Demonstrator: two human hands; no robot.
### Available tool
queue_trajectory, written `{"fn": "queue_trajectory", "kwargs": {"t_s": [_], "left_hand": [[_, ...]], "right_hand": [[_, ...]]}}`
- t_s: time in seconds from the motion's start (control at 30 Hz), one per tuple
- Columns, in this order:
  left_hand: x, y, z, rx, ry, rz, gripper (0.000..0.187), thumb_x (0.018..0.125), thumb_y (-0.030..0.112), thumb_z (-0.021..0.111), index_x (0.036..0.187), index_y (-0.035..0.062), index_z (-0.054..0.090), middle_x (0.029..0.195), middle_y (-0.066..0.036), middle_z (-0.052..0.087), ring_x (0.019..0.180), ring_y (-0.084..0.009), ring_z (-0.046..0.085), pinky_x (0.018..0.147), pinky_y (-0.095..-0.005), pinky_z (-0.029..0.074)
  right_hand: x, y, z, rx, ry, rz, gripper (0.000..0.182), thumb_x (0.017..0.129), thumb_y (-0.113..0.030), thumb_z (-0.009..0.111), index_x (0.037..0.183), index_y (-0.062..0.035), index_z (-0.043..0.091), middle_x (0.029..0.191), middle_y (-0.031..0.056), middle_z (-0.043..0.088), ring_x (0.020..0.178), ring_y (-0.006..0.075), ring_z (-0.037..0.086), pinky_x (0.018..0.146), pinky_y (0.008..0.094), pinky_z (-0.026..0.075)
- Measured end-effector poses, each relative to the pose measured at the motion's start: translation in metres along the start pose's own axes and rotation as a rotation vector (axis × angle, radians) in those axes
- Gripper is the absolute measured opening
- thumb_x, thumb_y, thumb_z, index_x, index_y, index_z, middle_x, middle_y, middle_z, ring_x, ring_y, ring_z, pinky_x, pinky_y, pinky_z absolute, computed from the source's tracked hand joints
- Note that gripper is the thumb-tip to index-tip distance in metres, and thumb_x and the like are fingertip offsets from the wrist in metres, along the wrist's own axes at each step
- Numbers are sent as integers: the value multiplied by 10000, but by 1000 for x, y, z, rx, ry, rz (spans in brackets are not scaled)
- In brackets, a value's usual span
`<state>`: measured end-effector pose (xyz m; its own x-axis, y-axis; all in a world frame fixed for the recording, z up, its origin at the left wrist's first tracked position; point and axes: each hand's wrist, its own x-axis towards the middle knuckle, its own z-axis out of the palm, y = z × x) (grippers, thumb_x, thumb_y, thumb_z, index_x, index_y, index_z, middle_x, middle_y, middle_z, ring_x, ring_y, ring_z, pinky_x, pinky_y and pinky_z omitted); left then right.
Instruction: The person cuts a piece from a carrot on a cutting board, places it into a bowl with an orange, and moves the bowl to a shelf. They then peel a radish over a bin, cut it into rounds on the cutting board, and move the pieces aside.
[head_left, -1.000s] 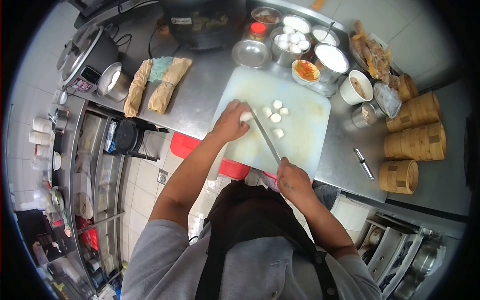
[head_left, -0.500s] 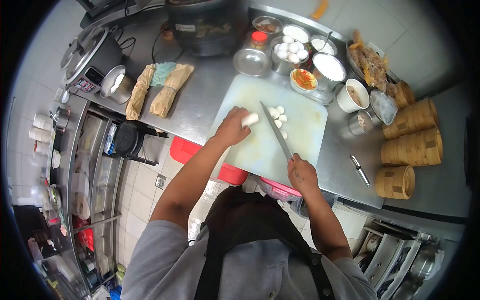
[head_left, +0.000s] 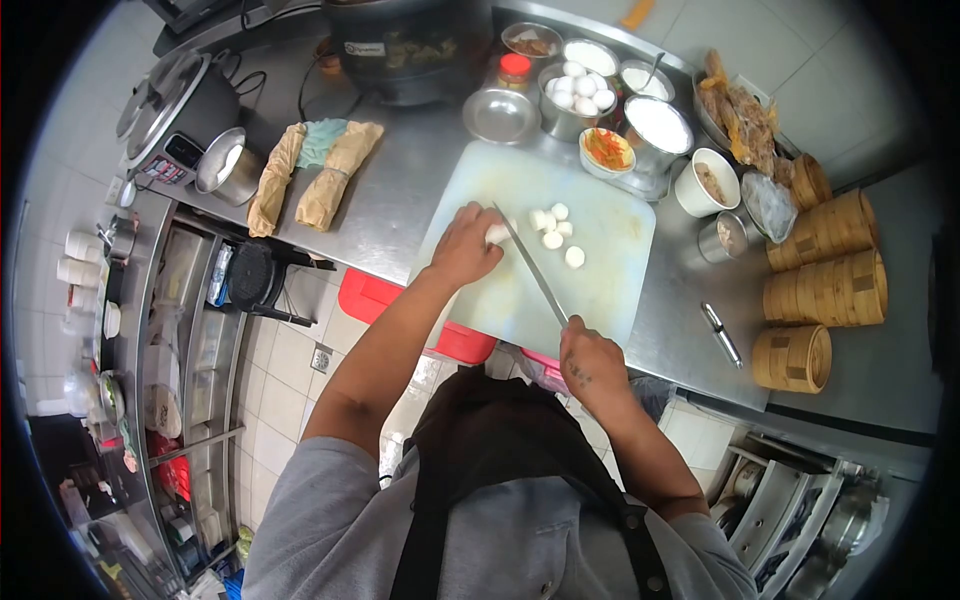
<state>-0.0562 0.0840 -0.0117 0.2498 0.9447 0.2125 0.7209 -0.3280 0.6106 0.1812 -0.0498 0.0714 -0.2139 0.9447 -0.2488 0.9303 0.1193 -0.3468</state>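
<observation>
On the white cutting board point(head_left: 590, 305), my left hand point(head_left: 466, 246) is closed around a white cylindrical piece of food point(head_left: 497, 234), most of it hidden under the fingers. A long kitchen knife point(head_left: 540, 276) is gripped by its handle in my right hand point(head_left: 594, 368). Its blade slants up and left across the board, the tip end right at the exposed end of the white piece. Several short white chunks point(head_left: 553, 239) lie just right of the blade, with one round slice point(head_left: 574, 257) nearest to it.
Behind the board stand a metal bowl of eggs point(head_left: 578, 93), a bowl of sliced peppers point(head_left: 607, 151) and a shallow metal dish point(head_left: 501, 116). Bamboo steamers point(head_left: 824, 287) and a peeler point(head_left: 721, 334) are on the right. Wrapped brown paper bundles point(head_left: 338, 176) lie left, near a cooker point(head_left: 182, 120).
The knife has moved left, from beside the cut chunks to the white piece under my left hand. My right hand shifted left and down; a round slice now lies exposed right of the blade.
</observation>
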Motion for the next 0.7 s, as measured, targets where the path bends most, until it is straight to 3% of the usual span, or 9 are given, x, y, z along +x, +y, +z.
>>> {"fn": "queue_trajectory", "kwargs": {"t_s": [0.33,0.4,0.5,0.7], "left_hand": [[0,0,2,-58,6,-10,385,751,81,661,1124,111,571,1091,-143,498,1102,-363,497,923,-457,465],[-1,0,1,-77,-5,-49,388,748,78,663,1125,100,574,1092,-145,502,1108,-360,498,927,-448,466],[-5,-2,-3,-134,25,-62,393,741,75,668,1124,86,579,1086,-142,511,1104,-357,503,930,-440,464],[-12,-3,-4,-63,45,-30,372,733,70,669,1095,80,586,1072,-140,519,1094,-357,507,922,-438,462]], "right_hand": [[35,6,52,94,19,-39,199,950,-123,501,1014,59,550,791,282,667,762,456,674,706,527,538],[47,8,47,113,28,-36,202,920,-117,522,1024,53,550,814,295,671,790,470,674,741,538,536],[47,26,29,172,-22,17,263,981,-227,490,1007,17,584,818,284,673,801,477,662,761,550,520],[29,12,14,89,61,1,236,996,-210,478,949,6,562,764,250,674,746,453,673,726,529,536]]}}
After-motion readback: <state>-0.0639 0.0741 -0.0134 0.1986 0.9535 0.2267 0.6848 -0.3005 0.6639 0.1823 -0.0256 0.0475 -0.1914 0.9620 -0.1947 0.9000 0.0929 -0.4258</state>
